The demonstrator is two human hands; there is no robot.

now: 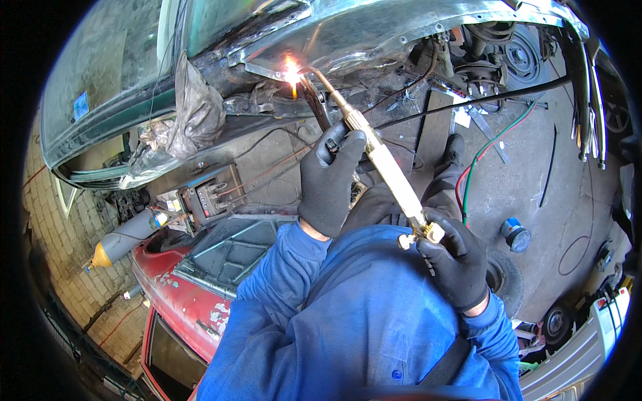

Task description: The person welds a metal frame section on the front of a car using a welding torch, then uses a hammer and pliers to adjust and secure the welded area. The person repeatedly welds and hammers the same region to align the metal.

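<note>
Along the edge of a bare metal panel (374, 32), the brass torch (389, 167) plays its flame (292, 71), clamped by the right hand (460, 259), the left hand (330, 180) curled alongside, its hold unclear, so heating seems in hand and the next move wants steady aim

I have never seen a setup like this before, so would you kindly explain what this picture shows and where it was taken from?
There is no robot: the picture comes from a head-worn fisheye camera looking down, so straight edges bend. The wearer's blue sleeves and black gloves are in view. The right hand holds the valve end of a brass-coloured torch; the left hand is near its front, its exact grip unclear. A bright flame glows near the tip, beside a vehicle's metal bodywork. On the floor are red and green hoses and a blue container.
</note>
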